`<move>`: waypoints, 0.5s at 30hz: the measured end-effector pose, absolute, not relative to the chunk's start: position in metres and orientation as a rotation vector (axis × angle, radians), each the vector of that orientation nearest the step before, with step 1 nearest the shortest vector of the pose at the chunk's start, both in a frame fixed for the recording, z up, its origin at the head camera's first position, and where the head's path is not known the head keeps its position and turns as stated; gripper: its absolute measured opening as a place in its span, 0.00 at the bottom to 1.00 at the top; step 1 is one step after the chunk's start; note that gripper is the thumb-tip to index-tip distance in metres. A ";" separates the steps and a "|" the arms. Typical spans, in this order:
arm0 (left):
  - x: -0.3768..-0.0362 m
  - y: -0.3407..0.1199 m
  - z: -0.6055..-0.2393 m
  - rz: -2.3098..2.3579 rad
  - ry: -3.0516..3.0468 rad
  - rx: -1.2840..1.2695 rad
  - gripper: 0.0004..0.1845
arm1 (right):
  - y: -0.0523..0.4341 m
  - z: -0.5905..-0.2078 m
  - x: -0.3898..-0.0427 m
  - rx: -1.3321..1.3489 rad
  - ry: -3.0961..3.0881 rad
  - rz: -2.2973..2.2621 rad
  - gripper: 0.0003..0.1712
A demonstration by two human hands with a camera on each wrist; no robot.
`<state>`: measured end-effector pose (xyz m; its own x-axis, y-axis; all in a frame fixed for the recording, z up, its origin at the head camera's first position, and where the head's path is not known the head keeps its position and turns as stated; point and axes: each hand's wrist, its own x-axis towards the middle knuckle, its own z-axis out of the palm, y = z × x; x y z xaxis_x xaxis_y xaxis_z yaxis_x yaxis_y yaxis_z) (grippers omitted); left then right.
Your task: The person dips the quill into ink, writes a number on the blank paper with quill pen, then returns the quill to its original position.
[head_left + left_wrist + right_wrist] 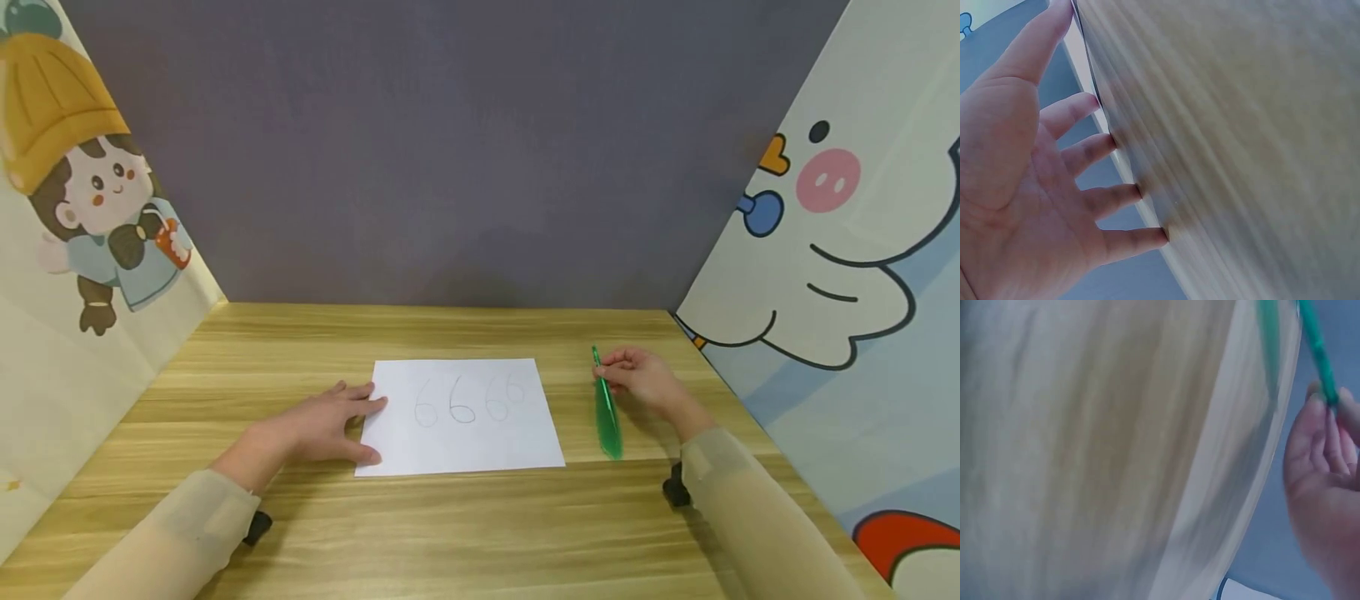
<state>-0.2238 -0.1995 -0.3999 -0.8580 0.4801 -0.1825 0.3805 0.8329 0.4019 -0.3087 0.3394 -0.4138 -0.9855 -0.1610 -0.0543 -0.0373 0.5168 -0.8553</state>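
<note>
Paper (480, 437) with pencilled "6666"

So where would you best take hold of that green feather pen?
Probably the thin stem at the far end of the green feather pen, coming from its right side. The right hand already pinches it there. That end is narrow and firm, while the near end broadens into a soft plume lying on the wooden table.

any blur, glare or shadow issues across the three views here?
Head view: sharp, even light, soft shadows under the left hand and the green pen; faint digits on the paper stay legible. Left wrist view: fingers fairly crisp, the table smeared by blur. Right wrist view: worst, blurred wood, pen and right hand soft.
</note>
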 end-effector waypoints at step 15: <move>-0.225 -0.199 -0.398 0.529 2.744 0.636 0.53 | 0.326 -0.408 -0.314 -0.040 2.696 -1.296 0.23</move>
<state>-0.2253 -0.1988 -0.3977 -0.8658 0.4670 -0.1799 0.3666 0.8366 0.4072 -0.3141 0.3260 -0.4083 -0.9885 -0.0886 -0.1226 0.0404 0.6262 -0.7786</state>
